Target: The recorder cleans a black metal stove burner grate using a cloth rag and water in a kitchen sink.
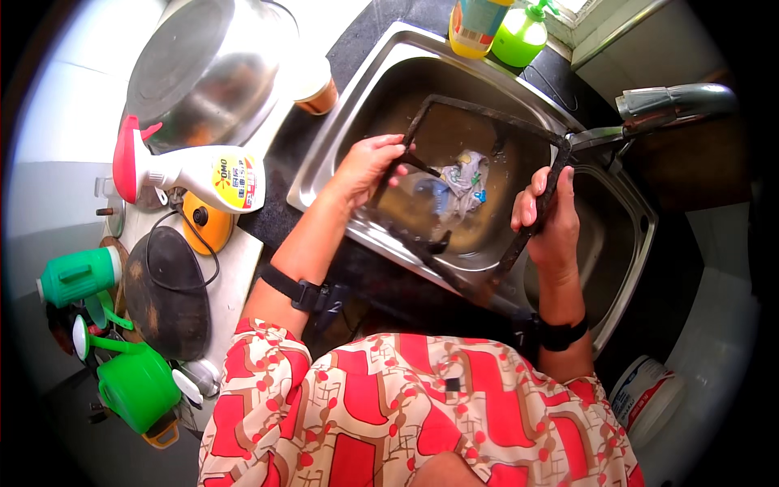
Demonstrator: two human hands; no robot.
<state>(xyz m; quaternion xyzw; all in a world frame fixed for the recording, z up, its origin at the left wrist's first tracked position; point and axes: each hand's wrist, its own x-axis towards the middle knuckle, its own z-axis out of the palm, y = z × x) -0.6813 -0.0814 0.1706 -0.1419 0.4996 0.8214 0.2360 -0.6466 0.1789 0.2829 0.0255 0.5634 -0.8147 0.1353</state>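
Observation:
A blackened square metal frame (494,117) with short inward prongs, like a stove's pan support, is held over the larger basin of a stainless steel sink (365,91). My left hand (374,167) grips its left side. Around its right side close the fingers of my right hand (548,216), the thumb pointing up. Beneath the frame, a wet pale cloth (467,179) with coloured patches lies in murky brownish water in the basin. The frame's near edge hangs over the sink's front rim; whether it touches the rim I cannot tell.
A chrome faucet (669,103) reaches in from the right, beside the smaller basin (599,237). Bottles, including a green pump bottle (520,36), stand behind the sink. To the left are a paper cup (317,91), a spray bottle (207,176), a large metal pot (213,67) and a green watering can (137,383).

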